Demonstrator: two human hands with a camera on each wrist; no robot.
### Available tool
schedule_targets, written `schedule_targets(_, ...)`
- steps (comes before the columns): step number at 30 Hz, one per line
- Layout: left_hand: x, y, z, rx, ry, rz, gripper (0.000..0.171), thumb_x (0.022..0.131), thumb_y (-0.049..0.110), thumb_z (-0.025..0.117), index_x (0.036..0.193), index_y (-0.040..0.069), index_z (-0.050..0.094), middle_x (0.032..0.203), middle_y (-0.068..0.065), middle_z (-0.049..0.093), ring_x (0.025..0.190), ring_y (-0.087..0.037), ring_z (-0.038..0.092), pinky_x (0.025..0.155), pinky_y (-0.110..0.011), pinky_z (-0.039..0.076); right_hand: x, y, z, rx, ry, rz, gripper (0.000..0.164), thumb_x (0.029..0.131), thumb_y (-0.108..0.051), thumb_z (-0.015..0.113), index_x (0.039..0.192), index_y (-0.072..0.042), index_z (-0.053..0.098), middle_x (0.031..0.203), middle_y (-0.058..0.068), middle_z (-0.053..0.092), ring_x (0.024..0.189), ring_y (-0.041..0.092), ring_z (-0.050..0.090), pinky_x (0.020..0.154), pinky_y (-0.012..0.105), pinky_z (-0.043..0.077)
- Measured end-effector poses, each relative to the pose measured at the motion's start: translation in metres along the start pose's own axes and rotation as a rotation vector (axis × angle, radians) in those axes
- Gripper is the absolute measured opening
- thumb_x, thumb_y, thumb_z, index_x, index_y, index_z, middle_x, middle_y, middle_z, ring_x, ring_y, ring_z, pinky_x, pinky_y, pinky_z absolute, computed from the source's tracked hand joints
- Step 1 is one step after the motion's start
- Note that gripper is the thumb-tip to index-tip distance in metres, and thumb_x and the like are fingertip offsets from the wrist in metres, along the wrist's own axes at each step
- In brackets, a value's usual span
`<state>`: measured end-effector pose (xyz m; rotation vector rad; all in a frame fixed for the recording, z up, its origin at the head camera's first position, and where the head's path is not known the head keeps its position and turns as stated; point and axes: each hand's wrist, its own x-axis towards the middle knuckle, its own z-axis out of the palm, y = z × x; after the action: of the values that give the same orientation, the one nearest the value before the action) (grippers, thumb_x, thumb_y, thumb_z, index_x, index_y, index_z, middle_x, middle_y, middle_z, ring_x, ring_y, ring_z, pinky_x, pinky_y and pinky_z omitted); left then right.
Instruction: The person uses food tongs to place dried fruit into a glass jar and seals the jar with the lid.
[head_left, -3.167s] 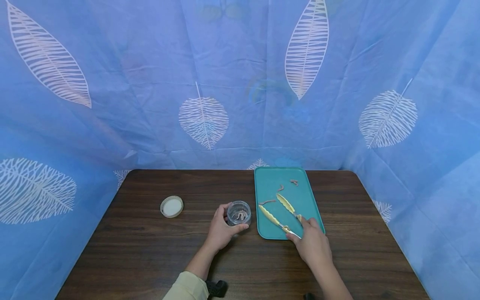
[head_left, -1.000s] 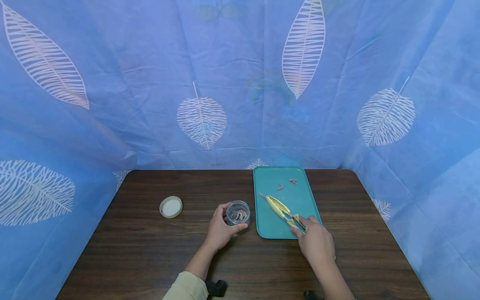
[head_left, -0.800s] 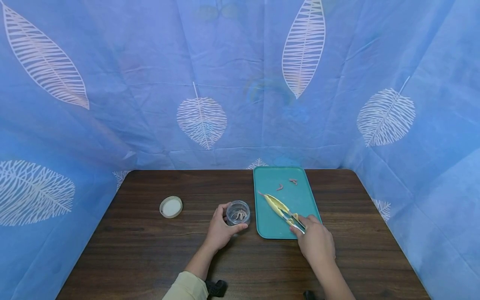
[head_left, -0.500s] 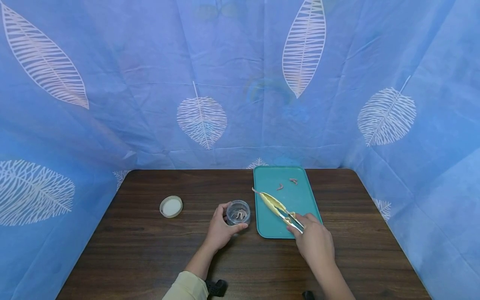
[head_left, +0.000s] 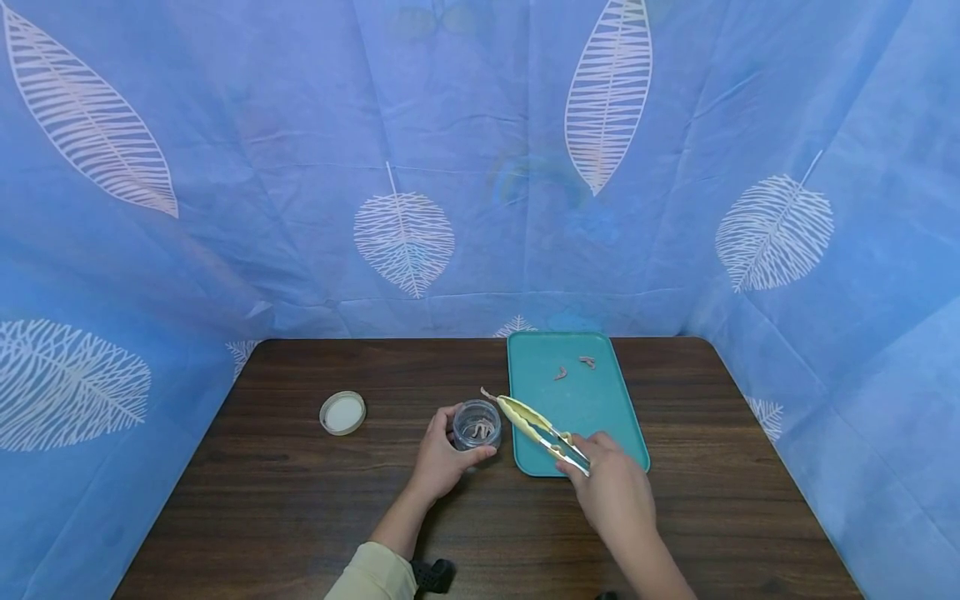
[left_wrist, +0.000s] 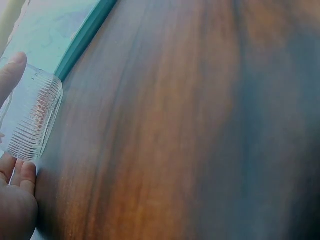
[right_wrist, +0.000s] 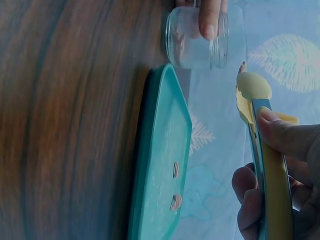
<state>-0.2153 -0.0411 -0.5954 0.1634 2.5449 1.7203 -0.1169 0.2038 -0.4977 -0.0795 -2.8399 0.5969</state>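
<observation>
My left hand [head_left: 441, 460] holds a clear glass jar [head_left: 467, 412], thumb on the near side and fingers round the left. Several thin pinkish-brown strips [head_left: 481, 431] lie at the jar's bottom. In my right hand [head_left: 613, 487] are yellow-tipped metal tongs [head_left: 528, 421], squeezed nearly together. One slim brownish strip [head_left: 487, 393] sticks out from the tong tips, close to the jar's far right rim. The right wrist view has the tongs [right_wrist: 272, 170] raised above the level of the jar's mouth. Two small clusters of strips [head_left: 561, 373] lie on the teal tray [head_left: 585, 433].
A round lid with a white inside [head_left: 343, 413] lies on the dark wooden table [head_left: 262, 483], left of the jar. The tray stands just right of the jar. Behind the table hangs a blue leaf-patterned cloth [head_left: 480, 167].
The tongs were spread over the tray, then closed on a strip, lifted it and carried it left to the jar. My left hand and the jar have stayed put.
</observation>
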Motion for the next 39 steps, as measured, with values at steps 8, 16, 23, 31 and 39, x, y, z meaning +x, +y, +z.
schedule_targets(8, 0.001, -0.001, 0.000, -0.003, -0.005, 0.007, 0.085, 0.082, 0.037, 0.098, 0.150, 0.012, 0.053, 0.146, -0.012, 0.061, 0.133, -0.028, 0.061, 0.116, -0.051, 0.052, -0.004, -0.010, 0.006, -0.001, -0.016, -0.008, 0.045, 0.084, -0.026, 0.095, 0.124, -0.009, 0.083, 0.104, 0.005, 0.077, 0.076, 0.019, 0.070, 0.058, 0.034, 0.054)
schedule_targets(16, 0.002, -0.002, 0.000, 0.002, 0.000, 0.014, 0.084, 0.081, 0.037, 0.099, 0.148, 0.011, 0.054, 0.144, -0.012, 0.062, 0.132, -0.028, 0.062, 0.115, -0.052, 0.053, -0.005, -0.013, 0.008, -0.012, -0.027, -0.009, 0.045, 0.083, -0.026, 0.095, 0.124, -0.011, 0.083, 0.102, 0.005, 0.076, 0.072, 0.016, 0.067, 0.056, 0.033, 0.052)
schedule_targets(23, 0.002, -0.002, 0.000, -0.011, -0.002, 0.004, 0.085, 0.081, 0.036, 0.099, 0.149, 0.011, 0.054, 0.144, -0.013, 0.062, 0.132, -0.029, 0.061, 0.116, -0.052, 0.052, -0.005, -0.015, 0.008, -0.035, -0.033, -0.008, 0.046, 0.084, -0.026, 0.095, 0.125, -0.011, 0.082, 0.102, 0.005, 0.076, 0.071, 0.015, 0.065, 0.055, 0.033, 0.051)
schedule_targets(31, 0.002, 0.000, 0.000, -0.010, -0.002, 0.007, 0.087, 0.081, 0.036, 0.099, 0.150, 0.010, 0.053, 0.147, -0.014, 0.061, 0.135, -0.029, 0.060, 0.117, -0.052, 0.051, -0.005, -0.016, 0.009, -0.021, -0.023, -0.002, 0.050, 0.082, -0.027, 0.097, 0.126, -0.010, 0.082, 0.105, 0.006, 0.076, 0.074, 0.018, 0.068, 0.057, 0.035, 0.053)
schedule_targets(39, 0.001, -0.001, 0.000, -0.026, -0.005, 0.001, 0.086, 0.082, 0.032, 0.098, 0.151, 0.010, 0.053, 0.147, -0.014, 0.060, 0.135, -0.030, 0.060, 0.117, -0.053, 0.051, -0.004, -0.015, 0.008, -0.016, -0.047, 0.027, 0.058, 0.081, -0.027, 0.097, 0.133, -0.010, 0.078, 0.108, 0.006, 0.073, 0.074, 0.017, 0.066, 0.060, 0.034, 0.052)
